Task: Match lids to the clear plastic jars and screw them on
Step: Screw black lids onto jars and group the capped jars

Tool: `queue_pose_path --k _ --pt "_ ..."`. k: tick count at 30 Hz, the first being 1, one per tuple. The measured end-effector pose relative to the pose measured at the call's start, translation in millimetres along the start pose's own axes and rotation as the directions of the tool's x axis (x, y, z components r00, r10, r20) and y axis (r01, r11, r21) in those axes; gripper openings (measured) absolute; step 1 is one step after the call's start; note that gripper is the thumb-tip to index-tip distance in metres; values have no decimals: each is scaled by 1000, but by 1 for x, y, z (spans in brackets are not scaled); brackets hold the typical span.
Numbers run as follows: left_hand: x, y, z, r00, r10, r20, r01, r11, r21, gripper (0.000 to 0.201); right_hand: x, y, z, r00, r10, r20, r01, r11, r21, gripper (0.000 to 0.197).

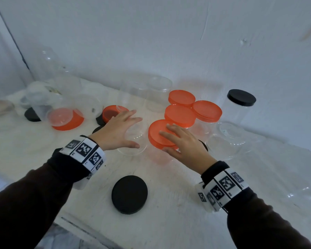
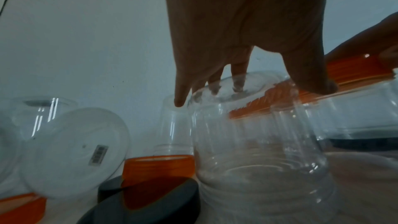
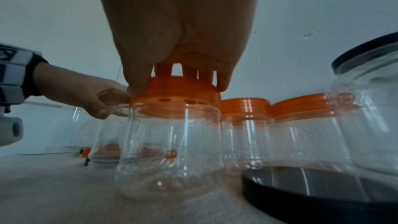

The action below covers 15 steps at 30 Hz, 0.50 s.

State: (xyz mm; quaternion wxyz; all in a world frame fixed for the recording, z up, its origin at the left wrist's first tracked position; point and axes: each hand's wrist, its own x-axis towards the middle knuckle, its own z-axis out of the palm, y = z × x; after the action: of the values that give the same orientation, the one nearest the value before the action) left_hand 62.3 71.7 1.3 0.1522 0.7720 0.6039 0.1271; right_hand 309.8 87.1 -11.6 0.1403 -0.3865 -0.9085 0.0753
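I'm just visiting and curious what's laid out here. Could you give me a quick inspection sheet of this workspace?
Surface: white tabletop, scuffed.
Job's things: four orange-lidded jars; nearest orange lid under the right hand; black-lidded jar; lidless clear jar; loose black lid.
Clutter: crumpled clear plastic at the far left.
Grippers: right hand, fingers curled round the orange lid; left hand open over the lidless clear jar.
Cables: nothing seen.
Surroundings: white wall.
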Motion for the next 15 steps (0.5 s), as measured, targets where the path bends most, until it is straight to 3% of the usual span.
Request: queue_pose_path --k 2,5,7,11,15 --pt "-7 5 -2 995 66 -77 -66 998 -1 81 1 1 2 1000 -3 -12 3 1000 -7 60" --pt "-28 23 -4 949 222 -224 -237 971 -43 59 2 2 3 999 -5 -32 6 1000 1 59" --pt "-45 34 -2 933 304 -193 -325 942 -83 50 3 2 4 998 -21 -54 21 1000 -1 58" --pt "-70 43 15 912 397 104 -384 914 -128 41 4 2 7 998 -34 -62 33 999 -10 59" --pt "-79 45 33 818 330 471 -383 924 17 69 2 1 6 999 -25 -42 25 1000 8 63"
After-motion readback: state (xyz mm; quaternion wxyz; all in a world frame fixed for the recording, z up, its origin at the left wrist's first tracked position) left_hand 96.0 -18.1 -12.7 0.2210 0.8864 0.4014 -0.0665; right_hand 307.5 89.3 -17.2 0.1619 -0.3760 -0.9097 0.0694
